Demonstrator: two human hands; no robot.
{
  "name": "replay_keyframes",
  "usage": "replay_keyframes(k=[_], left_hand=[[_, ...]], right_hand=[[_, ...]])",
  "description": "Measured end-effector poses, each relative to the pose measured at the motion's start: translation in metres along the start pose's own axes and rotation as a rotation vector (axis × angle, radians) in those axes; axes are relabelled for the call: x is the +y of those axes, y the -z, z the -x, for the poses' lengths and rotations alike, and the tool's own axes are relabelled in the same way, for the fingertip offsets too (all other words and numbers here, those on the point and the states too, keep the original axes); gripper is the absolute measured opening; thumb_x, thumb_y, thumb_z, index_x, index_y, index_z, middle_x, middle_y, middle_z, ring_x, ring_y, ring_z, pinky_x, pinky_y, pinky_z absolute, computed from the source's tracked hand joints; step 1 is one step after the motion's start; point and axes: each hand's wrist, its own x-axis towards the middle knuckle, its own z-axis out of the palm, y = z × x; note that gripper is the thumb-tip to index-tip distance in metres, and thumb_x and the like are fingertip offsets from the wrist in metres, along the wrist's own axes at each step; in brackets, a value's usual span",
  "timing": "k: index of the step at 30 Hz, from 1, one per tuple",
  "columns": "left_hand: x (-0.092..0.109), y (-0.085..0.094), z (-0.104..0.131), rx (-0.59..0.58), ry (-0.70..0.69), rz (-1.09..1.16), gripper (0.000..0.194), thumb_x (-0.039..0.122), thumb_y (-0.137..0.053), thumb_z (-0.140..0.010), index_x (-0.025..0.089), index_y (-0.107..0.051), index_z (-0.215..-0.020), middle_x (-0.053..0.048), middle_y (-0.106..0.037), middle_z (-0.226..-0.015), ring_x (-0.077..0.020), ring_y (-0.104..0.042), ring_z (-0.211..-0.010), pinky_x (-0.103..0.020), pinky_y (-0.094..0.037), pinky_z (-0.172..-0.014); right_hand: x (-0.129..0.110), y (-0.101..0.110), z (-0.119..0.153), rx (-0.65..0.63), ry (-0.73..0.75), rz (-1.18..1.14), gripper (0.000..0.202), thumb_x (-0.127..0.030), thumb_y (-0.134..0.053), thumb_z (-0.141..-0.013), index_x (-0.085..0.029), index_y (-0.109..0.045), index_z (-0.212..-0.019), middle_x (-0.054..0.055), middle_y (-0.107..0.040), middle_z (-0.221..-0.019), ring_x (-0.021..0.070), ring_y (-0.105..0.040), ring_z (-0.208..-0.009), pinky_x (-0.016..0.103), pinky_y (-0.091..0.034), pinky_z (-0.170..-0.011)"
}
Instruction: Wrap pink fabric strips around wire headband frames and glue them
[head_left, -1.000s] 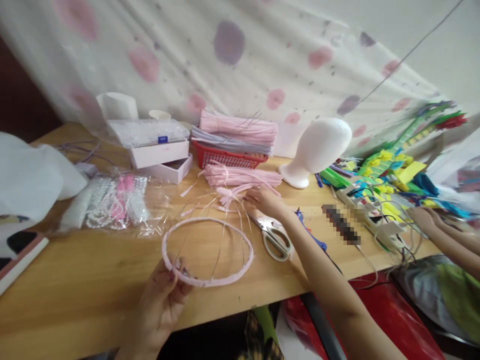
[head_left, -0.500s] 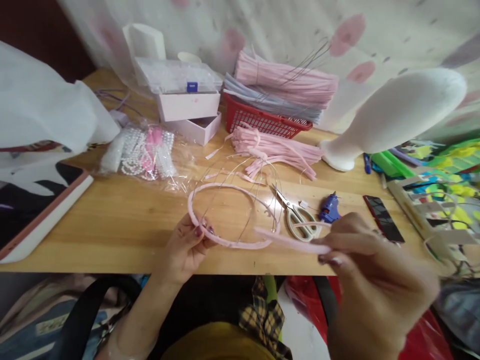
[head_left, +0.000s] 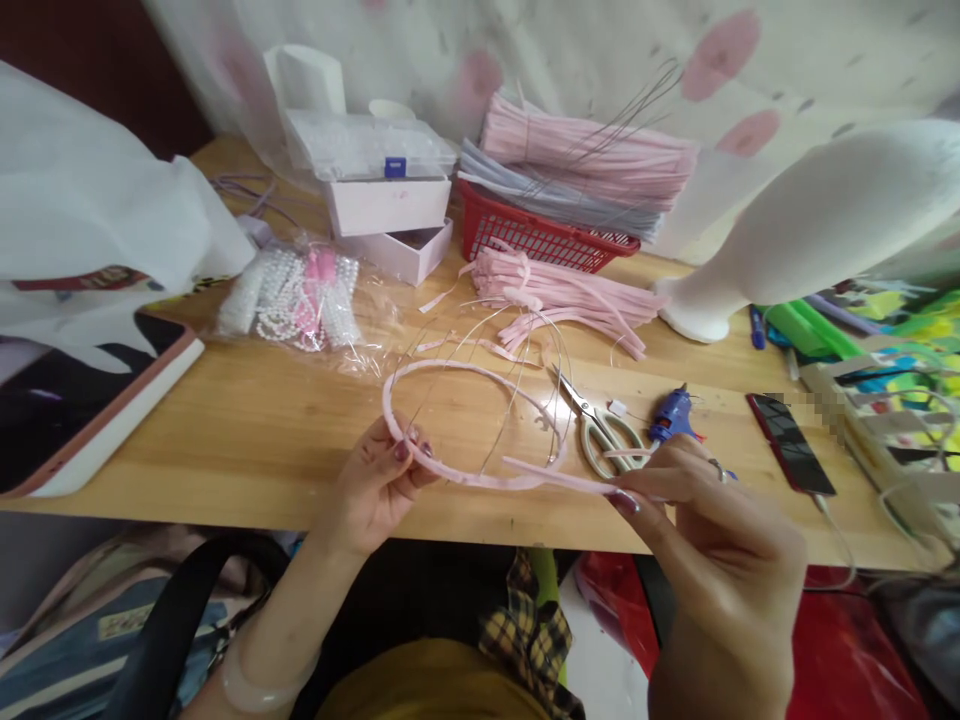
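Note:
My left hand [head_left: 379, 485] pinches the left side of a wire frame [head_left: 459, 480], whose round rim is wrapped in pale pink strip. Thin bare wires arch from the rim to a wrapped pink tip lying over the pink bundle. Between thumb and fingers, my right hand [head_left: 712, 540] grips a pale pink pipe cleaner [head_left: 574, 482]. Its free end reaches left to the rim's right front, where it overlaps the rim; whether it is fixed there I cannot tell. Just behind this strip lie scissors [head_left: 611, 440] with cream handles, beside a blue glue gun [head_left: 671, 412].
Behind the frame lies a pink pipe cleaner bundle [head_left: 570, 290], then a red basket [head_left: 540, 235] with more bundles. Bagged pearl strings [head_left: 307, 300] and a tablet [head_left: 97, 400] are at left. A white mannequin head form [head_left: 825, 220] and a phone [head_left: 791, 440] stand right.
My right hand has moved left and slightly inward with the pink pipe cleaner, which was blurred and now looks steady. My left hand keeps its pinch on the rim. The view has shifted slightly.

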Motion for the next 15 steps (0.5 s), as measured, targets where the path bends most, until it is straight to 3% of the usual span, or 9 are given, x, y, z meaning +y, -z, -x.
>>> replay_keyframes(k=[15], left_hand=[[0.0001,0.0007,0.0010,-0.011,0.015,-0.008,0.027,0.019,-0.096,-0.061,0.018,-0.071,-0.070,0.007,-0.066,-0.064,-0.0046,-0.066,-0.058,-0.009,-0.057,-0.054]], right_hand=[[0.0026,-0.0062,0.0041,-0.036,-0.008,-0.112,0.019,-0.006,-0.070,-0.086,-0.025,-0.072,-0.087,-0.004,-0.062,-0.068,0.0147,-0.051,-0.065,0.035,-0.040,-0.066]])
